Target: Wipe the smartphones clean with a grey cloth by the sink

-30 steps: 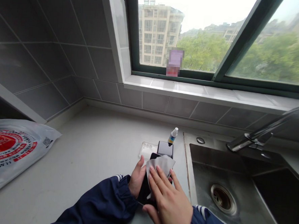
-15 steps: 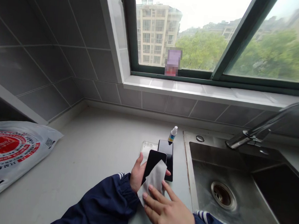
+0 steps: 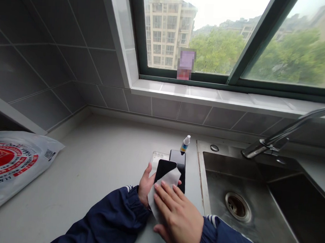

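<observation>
A black-screened smartphone rests in my left hand, whose thumb sticks out at the left while fingertips show past the right edge. Over the phone's lower part lies a light grey cleaning cloth with a zigzag edge. My right hand presses flat on this cloth, fingers stretched out and thumb apart. Behind the held phone, a second dark phone lies on the counter, partly covered from view. Beside it is a clear phone case, also partly hidden. A small white-capped bottle stands at the second phone's far end.
The pale countertop stretches left to a printed white plastic bag. At the right is a steel sink with a curved faucet. A tiled wall and a window sill border the back.
My right hand has slid upward and slightly left over the cloth, covering more of it. The cloth's upper corner has shifted and folded. The whole view has moved a little.
</observation>
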{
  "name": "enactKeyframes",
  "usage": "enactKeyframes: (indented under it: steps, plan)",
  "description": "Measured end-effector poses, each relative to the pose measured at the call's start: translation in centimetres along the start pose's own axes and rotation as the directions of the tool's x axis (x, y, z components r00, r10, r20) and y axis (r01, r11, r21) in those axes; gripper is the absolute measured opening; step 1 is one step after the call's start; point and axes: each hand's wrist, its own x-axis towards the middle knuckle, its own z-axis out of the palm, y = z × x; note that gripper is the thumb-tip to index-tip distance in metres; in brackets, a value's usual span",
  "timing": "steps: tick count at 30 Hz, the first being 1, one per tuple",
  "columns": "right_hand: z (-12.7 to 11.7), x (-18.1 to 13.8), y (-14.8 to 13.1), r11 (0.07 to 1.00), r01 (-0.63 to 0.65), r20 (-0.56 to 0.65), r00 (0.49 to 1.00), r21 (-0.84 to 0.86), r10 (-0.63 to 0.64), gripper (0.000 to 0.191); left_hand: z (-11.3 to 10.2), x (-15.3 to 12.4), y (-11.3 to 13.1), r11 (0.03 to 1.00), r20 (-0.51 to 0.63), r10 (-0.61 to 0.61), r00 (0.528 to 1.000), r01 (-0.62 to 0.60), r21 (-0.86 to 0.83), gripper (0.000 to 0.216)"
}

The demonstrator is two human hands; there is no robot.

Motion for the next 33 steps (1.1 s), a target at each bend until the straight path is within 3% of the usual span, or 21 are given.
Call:
enactKeyframes:
  steps: [5, 12, 18, 33]
  plan:
    - [-0.1, 0.4, 1.4, 0.997, -0.064, -0.04, 0.997, -0.05, 0.062, 0.074, 0.5, 0.1, -0.8, 0.995, 0.015, 0.03, 0.999, -0.028, -0.098, 0.081]
    - [-0.4, 1.2, 2.6, 0.979, -0.162, -0.092, 0.984, -0.122, 0.152, 0.066, 0.7, 0.2, -1.0, 0.997, 0.082, 0.028, 0.996, -0.022, -0.075, 0.077]
    - [-0.7, 1.2, 2.9, 0.98, -0.159, -0.1, 0.984, -0.121, 0.148, 0.064, 0.6, 0.3, -1.0, 0.996, 0.048, 0.018, 0.999, -0.013, -0.091, 0.077]
    - [-0.6, 0.9, 3.5, 0.98, -0.154, -0.065, 0.987, -0.123, 0.147, 0.065, 0.8, 0.3, -1.1, 0.998, 0.094, 0.056, 0.994, -0.053, -0.04, 0.072]
